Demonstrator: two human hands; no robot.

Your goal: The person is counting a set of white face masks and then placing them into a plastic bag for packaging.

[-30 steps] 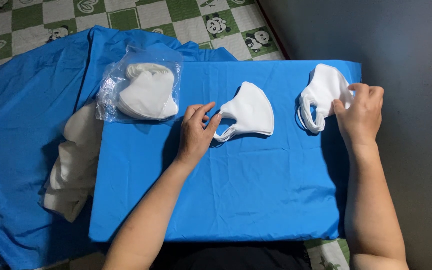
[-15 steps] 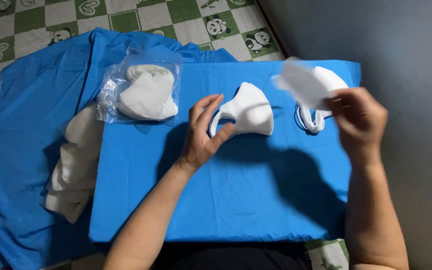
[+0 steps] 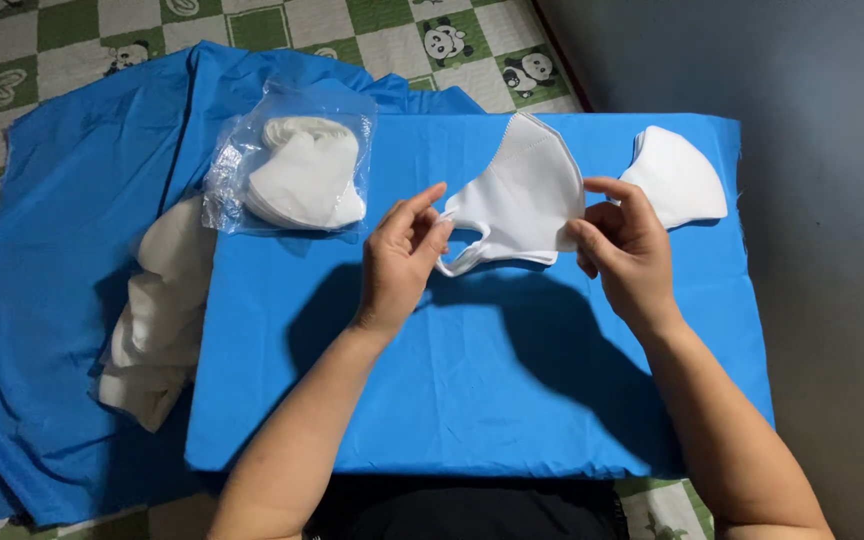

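**Both hands hold one white mask above the blue bench**

While the head view looks straight down, both hands meet over the middle of the bench, which is covered by a blue cloth. The left hand pinches the left end of a folded white mask, its fingers closed on the edge where a thin ear loop hangs down in a curve. The right hand grips the right end of the same mask, thumb and fingers clamped on its lower corner. The mask is lifted off the cloth between the two hands, its pointed top tilted away from the person, and it throws a dark shadow on the cloth below.

Just to the right, behind the right hand, a small stack of white masks lies flat near the far right corner of the bench. At the far left corner sits a clear plastic bag with more white masks inside. Beside the bench's left edge, a pile of white masks rests on a blue sheet spread over the floor. Beyond it shows a green and white checked mat with panda pictures. A grey wall fills the right side.
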